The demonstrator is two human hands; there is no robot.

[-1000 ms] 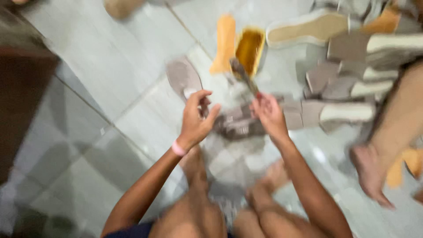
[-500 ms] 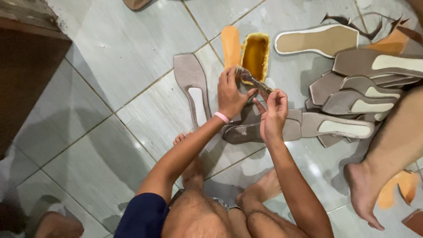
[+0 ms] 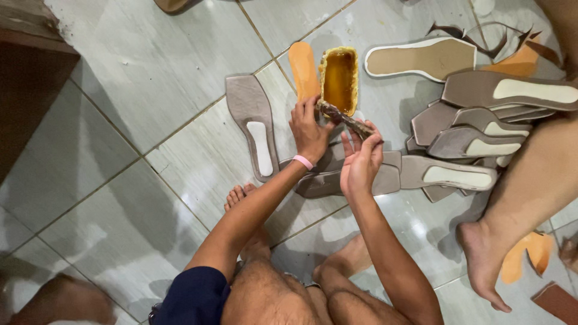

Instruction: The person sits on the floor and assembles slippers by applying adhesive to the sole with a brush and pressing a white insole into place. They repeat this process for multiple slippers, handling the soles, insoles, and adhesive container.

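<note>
I sit on a tiled floor, looking down at my knees and bare feet. My left hand (image 3: pixel 309 131), with a pink band on the wrist, and my right hand (image 3: pixel 360 161) both grip a glue-caked brush (image 3: pixel 344 118), its tip just below a yellow tub of amber glue (image 3: pixel 339 80). Under my hands lie grey shoe insoles (image 3: pixel 385 179). A single grey insole with a white patch (image 3: pixel 252 125) lies to the left of my left hand. An orange insole (image 3: pixel 303 68) lies beside the tub.
A pile of grey insoles (image 3: pixel 475 129) is stacked at the right, with a tan sole (image 3: pixel 421 59) behind it. Another person's bare leg and foot (image 3: pixel 500 241) rest at the right. A dark wooden furniture edge (image 3: pixel 30 78) stands at the left. Orange scraps (image 3: pixel 530 253) lie at the lower right.
The view has steadied and moved closer. Both hands have stayed on the brush near the glue tub, with the brush now lying flatter across them.
</note>
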